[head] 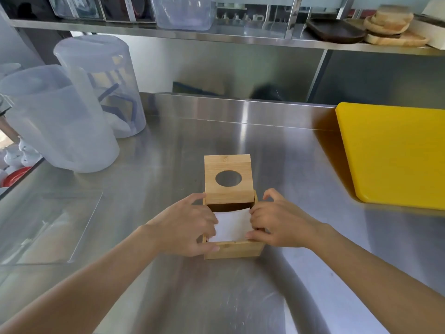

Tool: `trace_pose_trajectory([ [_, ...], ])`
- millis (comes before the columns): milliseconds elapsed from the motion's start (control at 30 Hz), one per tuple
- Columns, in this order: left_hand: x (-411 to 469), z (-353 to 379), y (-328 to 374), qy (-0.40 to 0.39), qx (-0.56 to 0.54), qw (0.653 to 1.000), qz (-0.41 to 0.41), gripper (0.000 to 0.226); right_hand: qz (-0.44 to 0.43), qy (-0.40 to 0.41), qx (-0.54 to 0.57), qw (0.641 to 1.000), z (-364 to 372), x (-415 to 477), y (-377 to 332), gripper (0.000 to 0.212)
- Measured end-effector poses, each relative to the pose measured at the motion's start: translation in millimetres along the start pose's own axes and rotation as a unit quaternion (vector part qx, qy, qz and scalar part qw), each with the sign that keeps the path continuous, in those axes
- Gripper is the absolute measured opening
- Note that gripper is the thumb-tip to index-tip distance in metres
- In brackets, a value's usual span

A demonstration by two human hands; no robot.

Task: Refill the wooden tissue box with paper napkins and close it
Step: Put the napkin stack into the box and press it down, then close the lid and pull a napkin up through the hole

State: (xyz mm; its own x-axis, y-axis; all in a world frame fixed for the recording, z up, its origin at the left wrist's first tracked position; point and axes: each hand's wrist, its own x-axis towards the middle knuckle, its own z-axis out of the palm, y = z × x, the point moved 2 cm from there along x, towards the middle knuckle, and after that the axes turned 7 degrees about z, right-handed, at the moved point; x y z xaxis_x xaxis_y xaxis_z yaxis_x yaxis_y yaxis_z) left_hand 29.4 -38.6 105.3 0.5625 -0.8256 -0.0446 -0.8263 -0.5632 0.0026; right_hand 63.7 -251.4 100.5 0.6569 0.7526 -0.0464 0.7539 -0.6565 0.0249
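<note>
A wooden tissue box (pixel 234 249) stands on the steel counter in the middle of the view. Its hinged lid (pixel 227 165), with an oval hole, is swung up and back. A white stack of paper napkins (pixel 232 225) lies tilted in the box's open top. My left hand (pixel 185 225) holds the stack's left edge, thumb along the box's front left corner. My right hand (pixel 279 225) pinches the stack's right edge over the box's right wall.
Two translucent plastic pitchers (pixel 60 121) stand at the back left. A clear acrylic sheet (pixel 48 225) lies flat on the left. A yellow cutting board (pixel 395 155) lies at the right. A steel shelf (pixel 216 34) with containers and wooden plates runs overhead.
</note>
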Motion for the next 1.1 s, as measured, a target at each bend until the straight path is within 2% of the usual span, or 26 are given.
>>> trace_pose_trajectory([
  [67,0.0,4.7,0.7,0.013,0.015,1.000,0.004,0.046,-0.014,0.016,-0.012,1.000,2.8,0.0,-3.2,0.061],
  [167,-3.1,14.5,1.0,-0.005,0.005,1.000,0.013,0.044,-0.030,-0.040,0.001,0.999,10.3,-0.2,-1.4,0.072],
  [267,-2.4,16.5,-0.5,-0.014,-0.002,1.000,0.007,0.043,-0.029,-0.044,0.025,0.998,12.9,1.2,0.1,0.079],
  [467,-0.7,15.9,0.5,-0.018,-0.021,0.999,0.015,0.047,-0.029,-0.021,0.062,0.997,17.8,-0.6,3.1,0.071],
  [567,-2.6,5.9,-2.8,0.037,-0.137,0.990,-0.019,0.049,0.001,0.047,0.143,0.989,13.9,-5.9,2.9,0.060],
  [633,-3.6,-7.2,-8.6,0.130,-0.250,0.956,-0.087,0.044,0.057,0.169,0.224,0.958,9.5,-7.5,7.6,0.054],
  [700,-2.9,-15.8,-17.4,0.230,-0.322,0.894,-0.209,0.028,0.171,0.236,0.323,0.900,2.5,-4.3,17.4,0.033],
  [767,-1.3,-10.9,-28.0,0.325,-0.380,0.799,-0.334,0.016,0.286,0.217,0.430,0.829,2.3,4.2,28.9,0.008],
  [833,2.3,0.0,-38.0,0.381,-0.436,0.702,-0.414,0.017,0.348,0.191,0.502,0.768,5.2,14.3,37.8,0.007],
  [867,4.8,5.3,-41.9,0.381,-0.458,0.670,-0.443,0.013,0.362,0.182,0.531,0.744,7.1,18.9,42.1,0.006],
  [900,7.9,9.1,-43.7,0.370,-0.479,0.647,-0.463,0.004,0.371,0.167,0.554,0.726,8.0,23.3,43.9,0.009],
  [967,15.1,15.2,-44.3,0.353,-0.515,0.613,-0.484,0.020,0.378,0.114,0.583,0.710,12.0,31.7,44.3,0.019],
  [1033,22.5,17.8,-42.5,0.339,-0.535,0.606,-0.481,0.024,0.373,0.079,0.606,0.698,14.3,38.7,41.9,0.021],
  [1100,29.9,19.4,-39.0,0.312,-0.553,0.613,-0.470,0.014,0.359,0.071,0.627,0.687,15.5,44.4,39.4,0.016],
])
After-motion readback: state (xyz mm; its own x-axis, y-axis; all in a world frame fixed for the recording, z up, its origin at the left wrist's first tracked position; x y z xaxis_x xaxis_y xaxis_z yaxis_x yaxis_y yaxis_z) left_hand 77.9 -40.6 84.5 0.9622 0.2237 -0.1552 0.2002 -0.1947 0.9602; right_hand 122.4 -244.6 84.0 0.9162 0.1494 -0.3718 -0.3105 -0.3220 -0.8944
